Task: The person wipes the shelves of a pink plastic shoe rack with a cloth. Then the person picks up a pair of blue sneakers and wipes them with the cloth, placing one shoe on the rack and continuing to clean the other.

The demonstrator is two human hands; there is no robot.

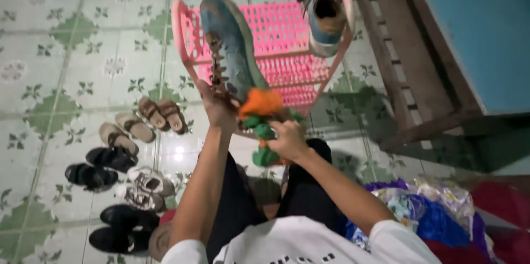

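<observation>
Left hand clamped on blue sneaker heel, right hand closed on orange-green cloth. Loose hold may drop the shoe onto pink rack.

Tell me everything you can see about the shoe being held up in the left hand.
The shoe is a worn blue-grey sneaker with dull, scuffed fabric and brown laces down its front. The left hand grips its near end, toe pointing away, over the pink plastic rack. An orange and green cloth in the right hand touches it.
</observation>
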